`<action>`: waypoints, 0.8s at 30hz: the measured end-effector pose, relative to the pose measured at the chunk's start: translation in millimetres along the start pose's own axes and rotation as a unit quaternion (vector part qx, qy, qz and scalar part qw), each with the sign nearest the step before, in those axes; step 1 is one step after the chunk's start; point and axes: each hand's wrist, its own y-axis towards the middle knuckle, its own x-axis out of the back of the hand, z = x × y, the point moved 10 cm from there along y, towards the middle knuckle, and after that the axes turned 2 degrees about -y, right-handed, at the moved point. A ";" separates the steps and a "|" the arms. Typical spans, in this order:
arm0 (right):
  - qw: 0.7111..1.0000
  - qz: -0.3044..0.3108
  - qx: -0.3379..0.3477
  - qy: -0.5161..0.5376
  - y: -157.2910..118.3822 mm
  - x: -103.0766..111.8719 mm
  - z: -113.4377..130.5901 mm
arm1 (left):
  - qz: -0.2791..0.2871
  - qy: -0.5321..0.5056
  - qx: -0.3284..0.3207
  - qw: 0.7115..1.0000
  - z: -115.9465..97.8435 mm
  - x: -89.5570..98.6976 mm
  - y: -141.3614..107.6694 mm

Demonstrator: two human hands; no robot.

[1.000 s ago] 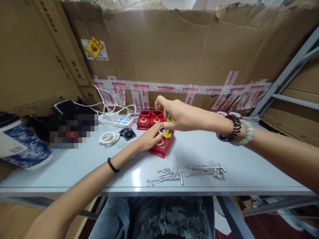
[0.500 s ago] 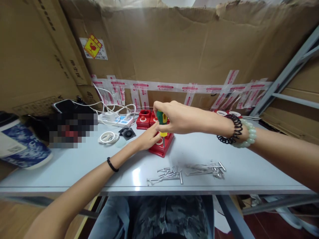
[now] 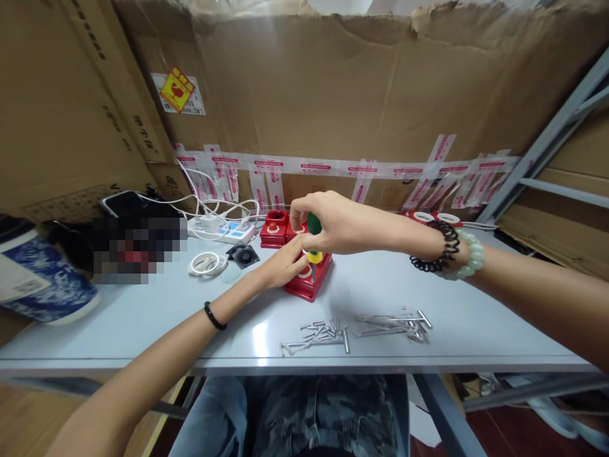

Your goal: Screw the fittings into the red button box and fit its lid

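My right hand [image 3: 340,222] is closed round the green and yellow handle of a screwdriver [image 3: 314,256]. The screwdriver stands upright, its metal shaft pointing down at the near right part of a red box [image 3: 301,291] with a white ring on top. Whether the tip sits in a screw is too small to tell. Pressed against the left side and top of this box, my left hand [image 3: 283,263] holds it on the table; its fingertips are partly hidden behind my right hand. Just behind are more red boxes [image 3: 273,238] with round red tops, partly covered by my hands.
Loose screws [image 3: 321,331] and T-shaped metal tools [image 3: 346,341] lie near the front edge. Left are white rings [image 3: 208,263], a black square part [image 3: 244,254], a power strip [image 3: 228,231] with cables, and a blue-white cup [image 3: 45,279]. Cardboard [image 3: 304,95] stands behind.
My right hand has turned slightly about the screwdriver's handle, its wrist shifting a little left. My left hand and the red box stay in place.
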 end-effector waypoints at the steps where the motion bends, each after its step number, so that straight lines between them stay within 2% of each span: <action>1: 1.000 0.010 0.011 0.007 -0.1 -1.6 2.5 | 0.000 0.003 0.008 1.000 0.9 0.3 -0.1; 3: 1.000 0.018 0.018 0.003 -0.4 -3.1 4.7 | 0.001 0.007 0.017 1.000 1.7 0.6 -0.3; 8: 0.998 -0.035 -0.017 -0.044 -0.7 5.4 -2.5 | 0.006 -0.006 -0.008 1.000 -0.4 -1.5 0.0; 13: 1.000 0.004 -0.011 -0.005 -1.4 1.2 -3.8 | 0.002 -0.008 -0.022 1.000 -2.1 -0.5 -0.4; 16: 0.999 -0.009 -0.033 -0.014 -1.9 4.0 -9.8 | -0.001 -0.008 -0.023 1.000 -3.8 1.2 -0.6; 19: 1.000 -0.029 -0.002 -0.006 -1.5 6.3 -5.0 | -0.002 -0.012 -0.020 1.000 -4.5 1.6 -0.8; 21: 1.000 -0.018 0.017 0.005 -1.2 3.2 -1.3 | -0.005 -0.012 -0.018 1.000 -4.5 2.1 -0.9; 24: 1.000 -0.017 0.010 0.006 -0.3 1.6 -2.3 | -0.007 -0.001 -0.005 1.000 -2.0 2.0 -0.8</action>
